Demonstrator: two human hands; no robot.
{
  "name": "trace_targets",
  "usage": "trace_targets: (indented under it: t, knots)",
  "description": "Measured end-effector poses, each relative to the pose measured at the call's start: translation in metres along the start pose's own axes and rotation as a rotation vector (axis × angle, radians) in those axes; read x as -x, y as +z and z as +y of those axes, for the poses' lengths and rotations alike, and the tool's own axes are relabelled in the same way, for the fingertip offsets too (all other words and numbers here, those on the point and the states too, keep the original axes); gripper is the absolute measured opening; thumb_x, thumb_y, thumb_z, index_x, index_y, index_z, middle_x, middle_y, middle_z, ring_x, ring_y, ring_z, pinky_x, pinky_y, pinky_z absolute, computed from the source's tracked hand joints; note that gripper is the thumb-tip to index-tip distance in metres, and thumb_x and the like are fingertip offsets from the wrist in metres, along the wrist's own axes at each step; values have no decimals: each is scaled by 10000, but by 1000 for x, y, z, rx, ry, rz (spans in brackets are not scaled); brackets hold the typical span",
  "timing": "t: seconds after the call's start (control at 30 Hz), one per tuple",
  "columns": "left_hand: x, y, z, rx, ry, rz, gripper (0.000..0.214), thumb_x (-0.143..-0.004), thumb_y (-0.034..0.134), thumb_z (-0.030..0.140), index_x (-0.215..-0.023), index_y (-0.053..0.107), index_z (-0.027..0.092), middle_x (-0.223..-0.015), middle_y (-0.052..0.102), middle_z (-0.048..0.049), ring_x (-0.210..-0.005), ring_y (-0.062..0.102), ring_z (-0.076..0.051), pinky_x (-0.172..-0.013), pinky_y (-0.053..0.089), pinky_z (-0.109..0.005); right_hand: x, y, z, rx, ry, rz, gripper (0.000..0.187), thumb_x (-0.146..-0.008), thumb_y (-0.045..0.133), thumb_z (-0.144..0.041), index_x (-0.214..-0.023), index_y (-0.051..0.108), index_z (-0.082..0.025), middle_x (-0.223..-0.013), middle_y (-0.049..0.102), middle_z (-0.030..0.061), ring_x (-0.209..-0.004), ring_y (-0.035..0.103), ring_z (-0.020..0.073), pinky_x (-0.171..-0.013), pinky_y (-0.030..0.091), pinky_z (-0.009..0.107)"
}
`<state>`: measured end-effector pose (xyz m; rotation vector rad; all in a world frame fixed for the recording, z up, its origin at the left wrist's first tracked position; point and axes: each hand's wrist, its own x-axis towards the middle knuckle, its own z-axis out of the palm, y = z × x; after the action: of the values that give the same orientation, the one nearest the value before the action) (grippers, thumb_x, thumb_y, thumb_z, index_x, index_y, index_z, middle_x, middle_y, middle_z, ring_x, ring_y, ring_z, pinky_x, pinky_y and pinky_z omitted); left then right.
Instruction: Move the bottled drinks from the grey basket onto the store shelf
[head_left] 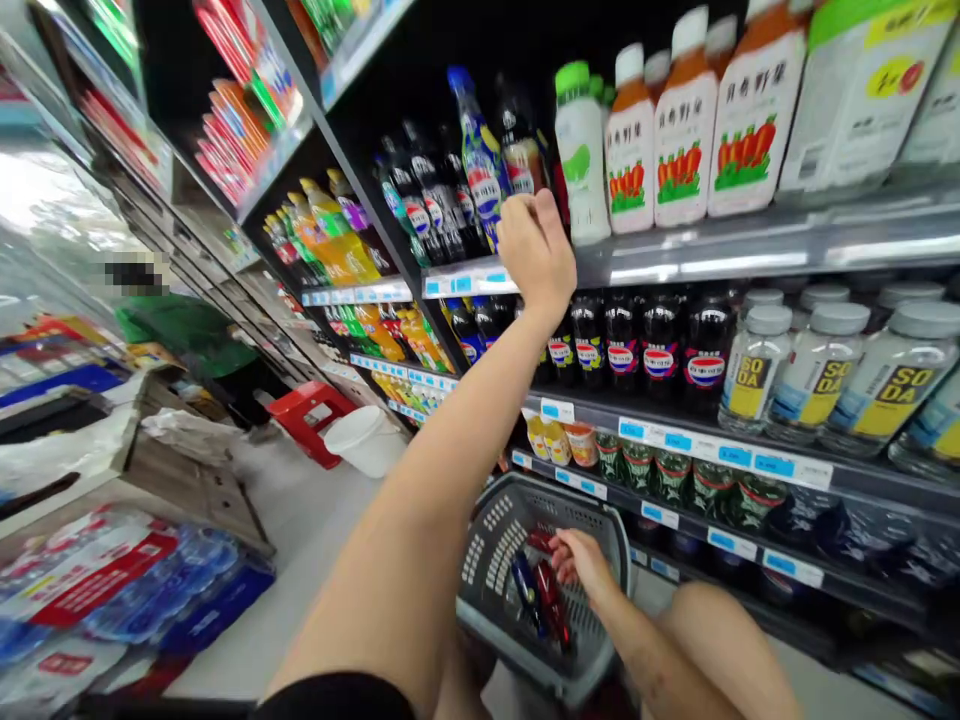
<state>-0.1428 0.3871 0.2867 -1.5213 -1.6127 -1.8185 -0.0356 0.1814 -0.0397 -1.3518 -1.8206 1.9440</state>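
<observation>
My left hand [536, 250] is raised to the drinks shelf, its fingers curled closed at the shelf edge. Beside it stand a blue and yellow Pepsi bottle [481, 160] with a blue cap, leaning left, and a dark-capped cola bottle [519, 140]. Whatever the fingers grip is hidden behind the hand. Low down, my right hand [579, 562] hangs inside a grey shopping basket [495, 510], fingers loosely bent and slightly apart. Just under it lie a red bottle [553, 605] and a dark blue bottle [527, 590]. Another red item [540, 538] is close to the fingertips.
Carrot juice bottles [682, 140] line the upper shelf; soda bottles [757, 365] and colas [660, 340] fill the one below. My knee [720, 640] is near the basket. A white bucket [366, 440], a red stool [307, 415], bottled-water packs [150, 570] and a person in green [180, 325] are left.
</observation>
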Motion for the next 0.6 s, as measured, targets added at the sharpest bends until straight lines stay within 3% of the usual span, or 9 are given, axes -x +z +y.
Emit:
trace_targets:
  t: [0.03,0.1,0.17,0.23,0.3,0.37,0.47,0.6]
  knots:
    - [28,-18,-17,-48,7,-24,399,-1046,305,518,-1192,514,210,-1312,514,-108,-1439,352,-288,-1187,298,-461,3,0,0,105,-4,-25,455,-1025,257,-366,-1068,629,-108,-926,733,130,-716,706,170,-635,511,250]
    - [102,-62,-62,-211,11,-137,430,-995,406,564,-1238,525,231,-1412,480,-105,-1467,323,-298,-1222,252,-458,6,2,8,317,-26,-92,321,-954,522,-394,-1123,658,-156,-1096,730,131,-1026,702,247,-879,524,340]
    - [195,-114,-110,-411,-17,-419,473,-907,542,565,-1237,558,228,-1472,470,-119,-1485,295,-323,-1258,185,-467,7,8,22,548,-18,-205,418,-772,764,-299,-1160,679,-169,-1222,697,168,-1237,603,354,-1053,436,477]
    - [293,-165,-147,-601,-167,-705,507,-897,555,521,-1289,559,200,-1533,427,-157,-1493,293,-322,-1268,169,-449,7,18,33,744,21,-361,453,-674,831,-206,-1105,720,-122,-1196,697,231,-1222,598,442,-1053,406,598]
    - [381,-207,-169,-806,-370,-795,607,-955,455,470,-1428,455,88,-1610,283,-230,-1542,193,-307,-1272,156,-429,9,34,36,881,38,-509,379,-704,825,-219,-1050,746,-86,-1142,708,264,-1145,639,468,-995,443,644]
    - [450,-235,-180,-987,-589,-877,671,-979,403,414,-1514,330,17,-1646,160,-257,-1553,152,-324,-1267,166,-444,10,50,33,959,-5,-603,416,-775,801,-300,-1126,735,-87,-1192,693,257,-1165,642,437,-997,468,608]
    - [512,-250,-187,-1099,-847,-1076,648,-957,480,336,-1497,368,-4,-1621,191,-301,-1518,237,-389,-1235,245,-480,6,70,26,1011,-94,-652,519,-856,748,-392,-1275,672,-96,-1295,653,235,-1229,622,358,-1054,459,507]
    - [535,-233,-200,-982,-920,-1256,464,-886,664,250,-1317,591,96,-1552,382,-254,-1479,320,-395,-1208,297,-538,-15,84,27,1048,-80,-661,552,-844,777,-356,-1307,651,-85,-1339,619,248,-1249,607,350,-1050,462,478]
